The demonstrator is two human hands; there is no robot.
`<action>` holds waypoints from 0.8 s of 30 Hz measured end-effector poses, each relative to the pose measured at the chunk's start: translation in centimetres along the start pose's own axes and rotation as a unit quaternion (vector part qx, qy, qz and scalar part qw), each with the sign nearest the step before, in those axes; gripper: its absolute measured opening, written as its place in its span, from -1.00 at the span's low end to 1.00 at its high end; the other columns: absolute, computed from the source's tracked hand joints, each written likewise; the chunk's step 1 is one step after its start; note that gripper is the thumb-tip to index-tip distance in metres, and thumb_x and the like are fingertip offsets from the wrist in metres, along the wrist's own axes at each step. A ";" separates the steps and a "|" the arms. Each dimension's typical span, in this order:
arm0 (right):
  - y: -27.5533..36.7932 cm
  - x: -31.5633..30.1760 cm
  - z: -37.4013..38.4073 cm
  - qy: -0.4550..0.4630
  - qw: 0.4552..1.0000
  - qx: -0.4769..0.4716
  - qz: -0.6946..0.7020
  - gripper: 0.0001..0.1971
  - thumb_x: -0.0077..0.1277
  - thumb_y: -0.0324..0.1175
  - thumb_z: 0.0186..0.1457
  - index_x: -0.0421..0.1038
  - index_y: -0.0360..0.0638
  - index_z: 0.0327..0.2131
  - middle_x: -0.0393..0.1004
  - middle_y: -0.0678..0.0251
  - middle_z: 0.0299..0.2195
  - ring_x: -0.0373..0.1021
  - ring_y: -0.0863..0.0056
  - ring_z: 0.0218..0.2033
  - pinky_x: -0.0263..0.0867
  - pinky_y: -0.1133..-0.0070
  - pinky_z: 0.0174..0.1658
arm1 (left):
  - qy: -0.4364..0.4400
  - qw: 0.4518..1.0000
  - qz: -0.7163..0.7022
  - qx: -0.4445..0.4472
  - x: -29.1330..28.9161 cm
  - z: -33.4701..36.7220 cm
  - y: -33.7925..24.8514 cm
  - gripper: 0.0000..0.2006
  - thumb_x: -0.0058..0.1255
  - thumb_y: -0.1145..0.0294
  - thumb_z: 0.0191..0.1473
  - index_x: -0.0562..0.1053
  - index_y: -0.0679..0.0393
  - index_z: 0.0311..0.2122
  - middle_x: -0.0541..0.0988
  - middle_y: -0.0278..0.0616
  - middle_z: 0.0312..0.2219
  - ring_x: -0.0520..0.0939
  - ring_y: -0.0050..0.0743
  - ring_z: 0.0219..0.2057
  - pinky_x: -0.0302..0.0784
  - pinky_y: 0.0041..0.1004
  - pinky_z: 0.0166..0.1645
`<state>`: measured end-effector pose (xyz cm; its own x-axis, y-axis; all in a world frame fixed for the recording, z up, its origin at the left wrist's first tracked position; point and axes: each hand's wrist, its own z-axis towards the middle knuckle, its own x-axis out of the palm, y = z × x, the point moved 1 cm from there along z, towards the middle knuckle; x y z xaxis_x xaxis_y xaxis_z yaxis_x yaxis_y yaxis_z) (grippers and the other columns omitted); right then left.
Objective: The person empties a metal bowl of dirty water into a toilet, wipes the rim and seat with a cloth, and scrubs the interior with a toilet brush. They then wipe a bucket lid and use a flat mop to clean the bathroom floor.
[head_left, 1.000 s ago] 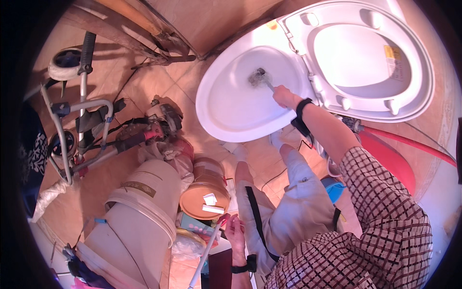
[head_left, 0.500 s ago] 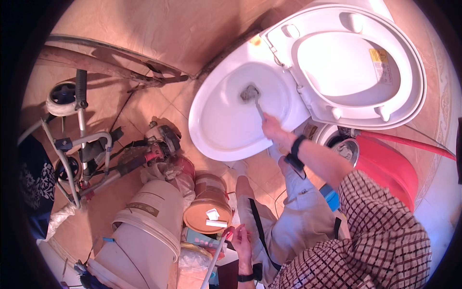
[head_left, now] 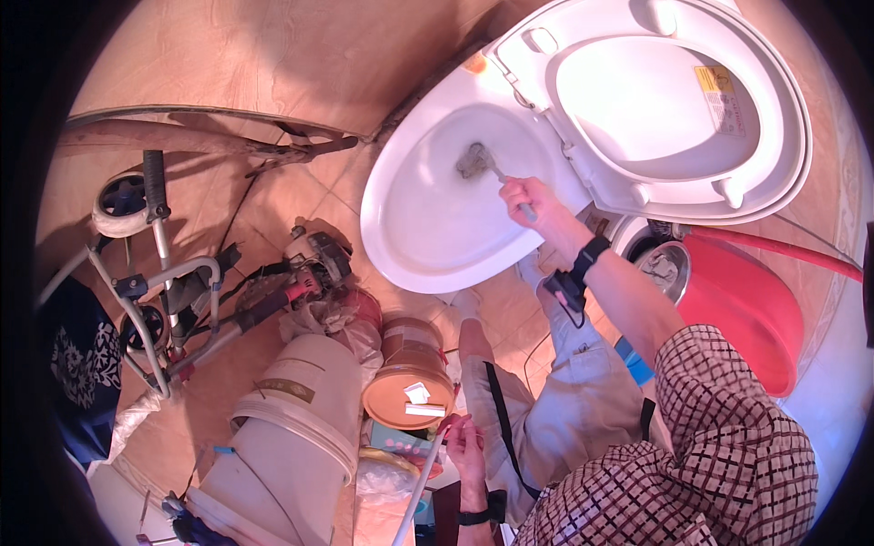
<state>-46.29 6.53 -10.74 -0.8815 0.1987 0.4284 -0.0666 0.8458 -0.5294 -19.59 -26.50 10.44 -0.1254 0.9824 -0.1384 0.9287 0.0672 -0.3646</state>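
My right hand [head_left: 535, 202] is closed round the grey handle of a toilet brush [head_left: 499, 171]. The dark, worn brush head sits at the drain in the middle of the white toilet bowl [head_left: 410, 218]. The toilet's seat and lid [head_left: 628, 187] are raised, leaning back at the right. Low beside my knee, my left hand [head_left: 466, 448] is closed at the reddish top end of a long pale stick [head_left: 421, 487]. The stick slants down to the lower edge, and its far end is out of view.
Stacked whitish buckets [head_left: 305, 409] and a brown lidded bucket [head_left: 405, 396] stand left of my legs. Further left are a wheeled metal walker frame [head_left: 159, 264] and a motor tool [head_left: 314, 268]. A red tub [head_left: 742, 309] and a metal bowl [head_left: 663, 270] stand at the right.
My right hand has shifted up and right, its grip now lower on the handle, with more handle showing below the fist. The brush head stays at the drain. The view has shifted slightly.
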 end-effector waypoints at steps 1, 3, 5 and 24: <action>2.2 -0.1 0.1 -0.005 1.000 0.005 0.009 -0.77 -0.35 -0.47 0.15 0.04 -0.15 -0.60 0.07 0.50 -0.73 -0.01 0.75 -0.78 -0.08 0.82 -0.79 | 0.009 1.000 0.003 -0.006 0.5 0.1 0.0 -0.79 -0.12 0.34 0.14 0.42 0.19 -0.17 0.44 -0.39 -0.63 0.26 -0.83 -0.69 0.12 -0.77 -0.59; 1.1 0.6 1.5 -0.056 0.998 -0.030 -0.024 -0.75 -0.35 -0.46 0.13 0.06 -0.12 -0.63 0.06 0.51 -0.74 -0.02 0.75 -0.79 -0.08 0.82 -0.81 | 0.005 1.000 0.015 -0.009 0.3 0.5 0.1 -0.79 -0.12 0.34 0.14 0.41 0.18 -0.17 0.44 -0.40 -0.63 0.27 -0.83 -0.68 0.13 -0.77 -0.59; -3.0 2.1 2.1 -0.087 0.994 -0.063 -0.018 -0.75 -0.35 -0.46 0.09 0.07 -0.09 -0.66 0.05 0.52 -0.76 -0.04 0.75 -0.81 -0.09 0.83 -0.82 | -0.009 1.000 0.027 -0.014 -0.4 0.6 0.1 -0.79 -0.11 0.34 0.14 0.41 0.18 -0.16 0.43 -0.40 -0.63 0.27 -0.82 -0.68 0.13 -0.76 -0.59; -0.5 -0.7 -5.8 -0.136 0.959 -0.098 -0.231 -0.80 -0.28 -0.33 0.19 0.10 -0.10 -0.51 0.02 0.52 -0.74 -0.06 0.75 -0.81 -0.13 0.78 -0.83 | 0.033 0.999 0.042 -0.002 3.1 0.0 -3.0 -0.80 -0.12 0.35 0.14 0.42 0.19 -0.18 0.43 -0.41 -0.63 0.26 -0.83 -0.68 0.12 -0.75 -0.60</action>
<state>-42.98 8.82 -6.51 -0.8704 -0.3327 0.3628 -0.4132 0.8944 -0.1710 -22.78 -23.61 11.13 -0.0240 0.9938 -0.1083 0.9362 -0.0157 -0.3511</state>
